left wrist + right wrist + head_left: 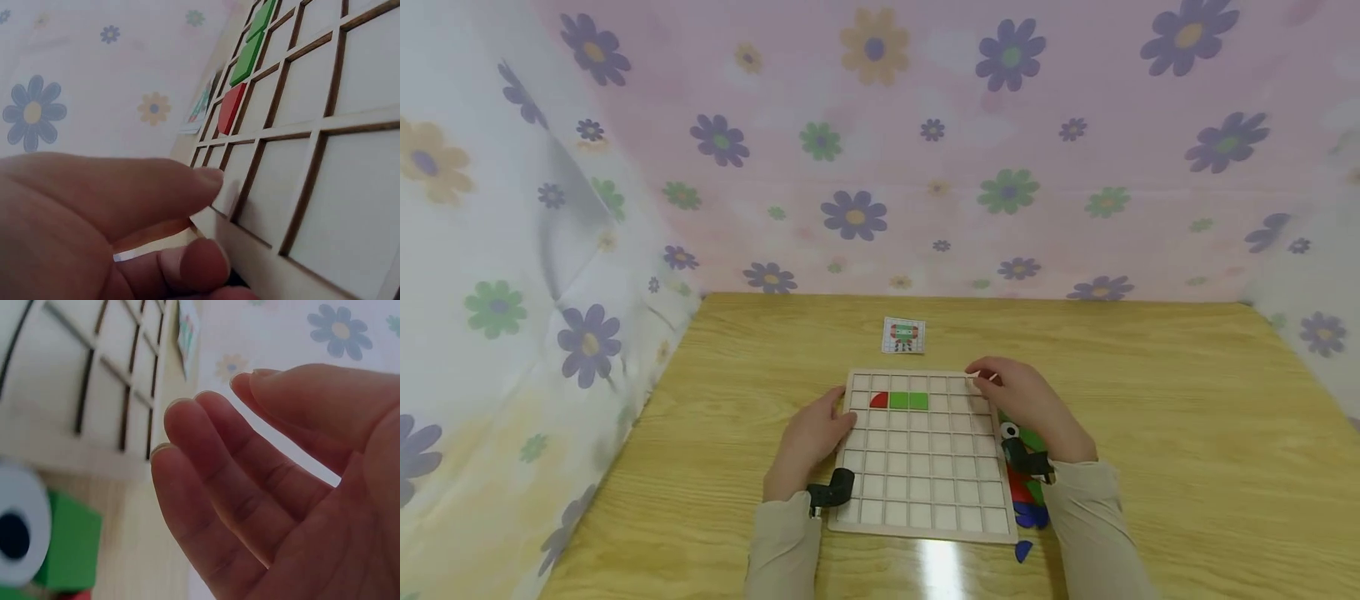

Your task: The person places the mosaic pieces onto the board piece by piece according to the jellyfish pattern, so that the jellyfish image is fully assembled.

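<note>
A pale wooden grid board (920, 532) lies on the table between both hands. In its second row sit a red curved piece (880, 401) and two green squares (908, 401), side by side. My left hand (808, 433) holds the board's left edge, thumb over the rim and fingers curled beside it. Over the upper right corner hovers my right hand (1018, 396), its fingers loosely bent and nothing visible between them. In the right wrist view its fingertips (181, 415) are beside the board's edge.
Right of the board lies a pile of red, green and blue pieces (1030, 512), partly under the right wrist, with a round eye piece (1010, 430). A blue piece (1023, 551) lies apart near the front. Behind the board is a small picture card (904, 335). Flowered cloth (925, 167) stands behind.
</note>
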`<state>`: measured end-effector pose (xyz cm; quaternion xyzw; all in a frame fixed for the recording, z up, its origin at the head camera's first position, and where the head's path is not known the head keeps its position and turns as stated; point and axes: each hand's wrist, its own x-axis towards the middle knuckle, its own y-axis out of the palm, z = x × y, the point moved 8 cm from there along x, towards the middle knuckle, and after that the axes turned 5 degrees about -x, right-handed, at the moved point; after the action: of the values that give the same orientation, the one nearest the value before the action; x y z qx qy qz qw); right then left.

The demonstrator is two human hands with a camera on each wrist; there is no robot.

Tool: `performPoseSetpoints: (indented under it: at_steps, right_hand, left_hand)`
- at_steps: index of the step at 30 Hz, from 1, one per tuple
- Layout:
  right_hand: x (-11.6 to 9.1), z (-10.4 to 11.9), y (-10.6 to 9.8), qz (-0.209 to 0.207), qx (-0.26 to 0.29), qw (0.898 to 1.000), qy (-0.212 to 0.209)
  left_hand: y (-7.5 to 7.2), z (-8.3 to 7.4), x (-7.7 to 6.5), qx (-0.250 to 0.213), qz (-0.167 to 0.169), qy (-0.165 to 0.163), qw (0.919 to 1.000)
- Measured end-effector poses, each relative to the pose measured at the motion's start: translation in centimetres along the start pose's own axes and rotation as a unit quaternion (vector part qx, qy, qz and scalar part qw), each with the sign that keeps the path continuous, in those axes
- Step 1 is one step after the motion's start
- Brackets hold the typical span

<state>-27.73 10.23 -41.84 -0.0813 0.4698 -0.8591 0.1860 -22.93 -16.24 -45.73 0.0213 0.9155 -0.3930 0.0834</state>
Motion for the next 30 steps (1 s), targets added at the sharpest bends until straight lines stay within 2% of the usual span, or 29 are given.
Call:
performPoseSetpoints:
  at_steps: [2,7,15,21,30]
  right_hand:
    - [-0.4,-0.4,-0.2,-0.004,-0.006,1.000,0.004]
    - [-1.4,-1.7,-0.4,-0.008,-0.014,1.000,0.018]
    - [-3.0,-3.4,-0.9,-0.005,-0.018,0.999,0.045]
    - [-2.9,-3.9,-0.9,-0.006,-0.009,0.999,0.041]
    - [-3.3,-5.5,-0.5,0.006,-0.008,0.999,0.040]
  left_hand:
    - [0.1,-0.1,-0.1,0.008,0.009,-0.008,0.9999]
    - [0.2,0.1,-0.1,0.023,0.006,-0.018,0.9996]
    - [0.3,-0.1,0.0,0.018,0.012,-0.005,0.9997]
    - [-0.2,0.0,-0.1,0.004,0.005,-0.003,1.0000]
    - [0.2,0.0,-0.1,-0.005,-0.005,-0.001,1.0000]
